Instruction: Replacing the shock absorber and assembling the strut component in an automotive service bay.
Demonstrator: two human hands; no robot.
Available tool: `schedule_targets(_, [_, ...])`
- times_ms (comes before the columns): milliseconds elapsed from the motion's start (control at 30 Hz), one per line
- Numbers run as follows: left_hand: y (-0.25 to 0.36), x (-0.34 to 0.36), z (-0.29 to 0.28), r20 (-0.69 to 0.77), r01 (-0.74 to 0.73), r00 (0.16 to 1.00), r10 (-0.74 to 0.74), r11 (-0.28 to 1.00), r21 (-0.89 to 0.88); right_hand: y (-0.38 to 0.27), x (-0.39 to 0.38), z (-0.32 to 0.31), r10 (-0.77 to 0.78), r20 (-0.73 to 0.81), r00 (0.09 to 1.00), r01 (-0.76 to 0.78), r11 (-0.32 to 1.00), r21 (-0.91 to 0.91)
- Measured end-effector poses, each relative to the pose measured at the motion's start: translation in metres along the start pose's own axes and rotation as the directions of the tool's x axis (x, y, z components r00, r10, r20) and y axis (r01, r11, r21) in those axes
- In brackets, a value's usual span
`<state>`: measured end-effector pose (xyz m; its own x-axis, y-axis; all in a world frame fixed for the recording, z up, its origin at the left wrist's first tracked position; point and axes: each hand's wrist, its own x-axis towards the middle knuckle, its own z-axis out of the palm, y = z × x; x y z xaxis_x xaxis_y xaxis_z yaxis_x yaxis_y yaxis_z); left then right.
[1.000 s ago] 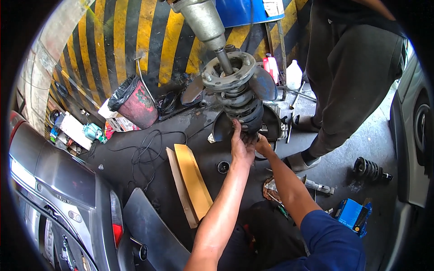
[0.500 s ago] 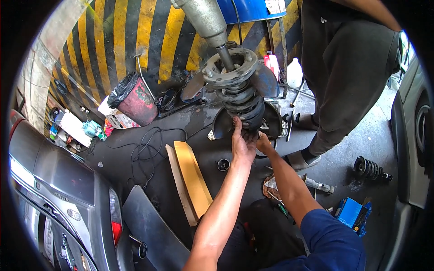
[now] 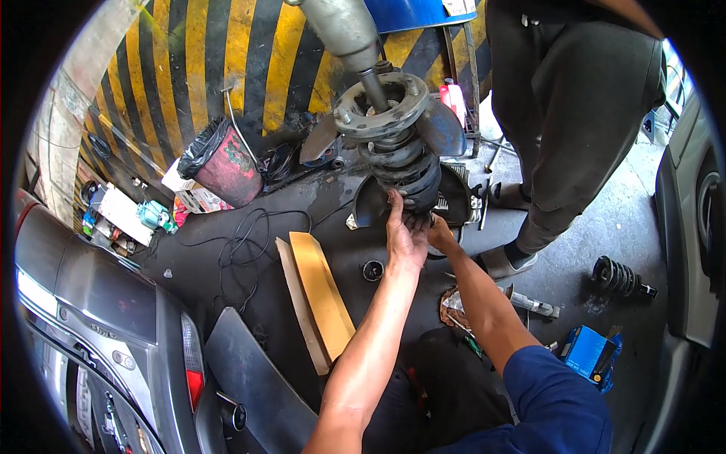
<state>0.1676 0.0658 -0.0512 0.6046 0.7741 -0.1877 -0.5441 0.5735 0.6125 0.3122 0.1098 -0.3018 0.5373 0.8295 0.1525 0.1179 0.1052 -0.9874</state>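
Note:
A dark coil-spring strut (image 3: 401, 170) stands upright ahead of me, its round metal top mount (image 3: 382, 106) uppermost. The shaft of a grey metal cylinder (image 3: 344, 30) reaches down into the mount's centre. My left hand (image 3: 407, 236) grips the strut's lower end from below, thumb up along its side and fingers curled under the spring. Close beside it, my right hand (image 3: 440, 233) is closed at the same lower end; its fingertips are partly hidden. Curved metal plates (image 3: 441, 129) flank the upper coils. A dark rounded guard (image 3: 368, 203) sits behind the lower part.
A person in dark trousers (image 3: 575, 113) stands at the right. An open cardboard box (image 3: 321, 291), a black cable (image 3: 246, 250) and another spring strut (image 3: 624, 278) lie on the floor. A blue box (image 3: 586, 354) is near right. Cars (image 3: 113, 303) flank both sides; a red bin (image 3: 231, 174) stands behind.
The top mount sits slightly higher and farther left, and the coils below it look more spread. The other person's legs have shifted a little left. Both my hands keep nearly the same place.

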Motion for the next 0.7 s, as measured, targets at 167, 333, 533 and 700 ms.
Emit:
schedule_targets(167, [0.004, -0.001, -0.007, 0.002, -0.014, 1.000, 0.014, 1.000, 0.024, 0.009, 0.002, 0.016, 0.031, 0.023, 0.999, -0.031, 1.000, 0.003])
schedule_targets(333, [-0.001, -0.002, 0.003, 0.050, -0.006, 0.999, 0.006, 1.000, 0.015, 0.033, 0.013, -0.003, 0.052, 0.025, 0.998, -0.052, 0.999, -0.016])
schedule_targets(533, [0.000, 0.003, -0.006, 0.038, 0.002, 0.999, -0.003, 1.000, 0.015, 0.045, 0.013, 0.005, 0.030, 0.020, 0.999, -0.029, 0.999, -0.020])
schedule_targets(700, [0.000, 0.000, -0.002, 0.052, -0.006, 0.999, 0.004, 0.999, 0.043, 0.053, 0.017, 0.003, 0.015, 0.010, 1.000, -0.014, 0.999, -0.036])
